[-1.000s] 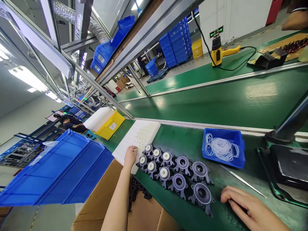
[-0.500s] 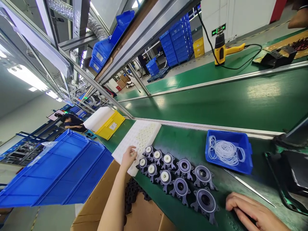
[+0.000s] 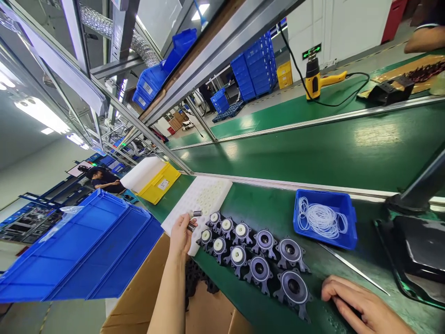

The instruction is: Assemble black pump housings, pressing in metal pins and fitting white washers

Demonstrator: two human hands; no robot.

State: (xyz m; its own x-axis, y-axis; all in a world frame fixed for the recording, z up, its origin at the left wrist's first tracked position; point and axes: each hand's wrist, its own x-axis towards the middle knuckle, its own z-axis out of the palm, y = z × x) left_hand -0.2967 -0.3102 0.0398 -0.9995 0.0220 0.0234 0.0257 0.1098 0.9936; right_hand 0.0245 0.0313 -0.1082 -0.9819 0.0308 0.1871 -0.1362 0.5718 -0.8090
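My left hand (image 3: pixel 181 234) is closed on two small metal pins (image 3: pixel 193 220), lifted just above the near end of a white foam tray (image 3: pixel 205 197). Beside it lie two rows of dark flanged housings (image 3: pixel 255 253) on the green bench; the left ones carry white inserts, the right ones show empty bores. My right hand (image 3: pixel 361 306) rests on the bench at the lower right, fingers curled, touching the mat beside the nearest housing (image 3: pixel 293 287). What lies under its fingers is hidden.
A small blue bin (image 3: pixel 325 218) of white rings sits behind the housings. A thin metal rod (image 3: pixel 351 268) lies near a black machine base (image 3: pixel 413 246). Large blue crates (image 3: pixel 86 246) and a cardboard box (image 3: pixel 146 292) stand at left. A yellow heat gun (image 3: pixel 318 76) lies across the conveyor.
My left hand has lifted off the foam tray, now with two metal pins between its fingers. My right hand has stayed in place on the bench.
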